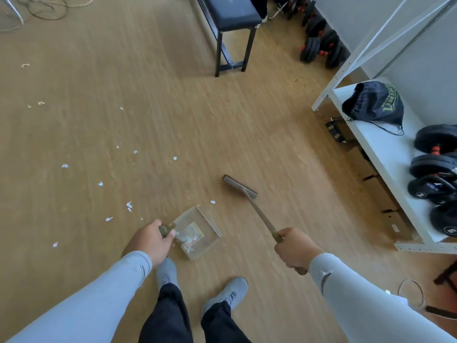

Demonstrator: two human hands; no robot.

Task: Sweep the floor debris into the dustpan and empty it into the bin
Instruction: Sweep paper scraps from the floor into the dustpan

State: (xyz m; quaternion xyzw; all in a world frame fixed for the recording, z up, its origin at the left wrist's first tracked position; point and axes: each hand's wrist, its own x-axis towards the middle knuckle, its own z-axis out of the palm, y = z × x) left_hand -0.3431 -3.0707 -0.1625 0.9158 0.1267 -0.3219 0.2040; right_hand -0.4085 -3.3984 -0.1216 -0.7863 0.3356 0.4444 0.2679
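1. Two hands are busy: the left hand [150, 240] grips the short handle of a clear dustpan [197, 233], its fingers [170, 235] curled round the handle's end.
2. The dustpan sits low at the wooden floor [173, 120], just ahead of the person's grey shoes [226, 294], and already holds some white and yellowish scraps.
3. The right hand [295, 247] wraps tightly round the long handle of a broom [249, 194], with the handle's end poking out below the fist.
4. The broom's dark head lies beyond the dustpan and to its right, apart from its open edge.
5. One paper scrap [212, 202] lies between the broom head and the dustpan; many more paper bits [128, 205] are scattered over the floor to the left.
6. Off to the right stands a white shelf [385, 149] carrying a dark drawstring bag [376, 102] and black dumbbells [432, 164].
7. Farther back is a black padded bench [230, 11], with more weights along the wall.
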